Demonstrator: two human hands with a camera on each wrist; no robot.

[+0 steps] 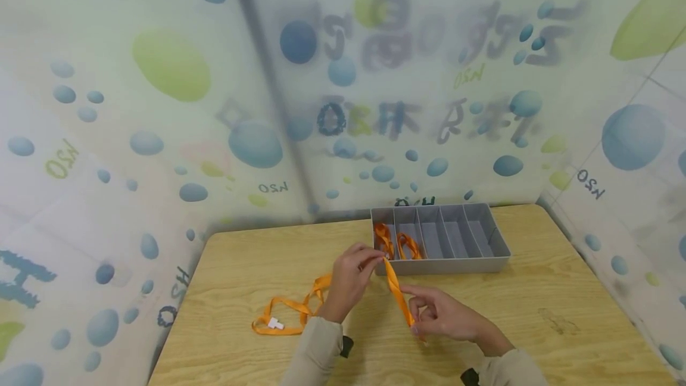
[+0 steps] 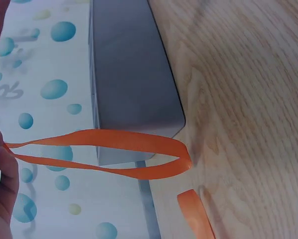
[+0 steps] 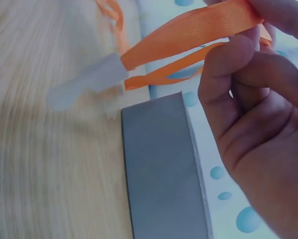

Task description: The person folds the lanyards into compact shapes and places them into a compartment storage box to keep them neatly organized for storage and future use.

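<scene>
An orange strap (image 1: 395, 286) is stretched between both hands in front of the grey box. My left hand (image 1: 348, 282) pinches its upper end; in the left wrist view that hand (image 2: 3, 181) holds the strap (image 2: 129, 140), which forms a long loop. Lower and to the right, my right hand (image 1: 450, 316) pinches the strap, index finger extended against it. In the right wrist view the right hand (image 3: 268, 109) grips the strap (image 3: 193, 31), and a whitish clip (image 3: 89, 82) is at its far end.
A grey divided box (image 1: 445, 265) stands at the table's back edge, with orange straps (image 1: 409, 246) in its two leftmost compartments. Another orange strap (image 1: 289, 302) with a white clip (image 1: 276, 323) lies on the wooden table (image 1: 241, 267), left of my left hand. A patterned curtain (image 1: 214, 136) rises behind.
</scene>
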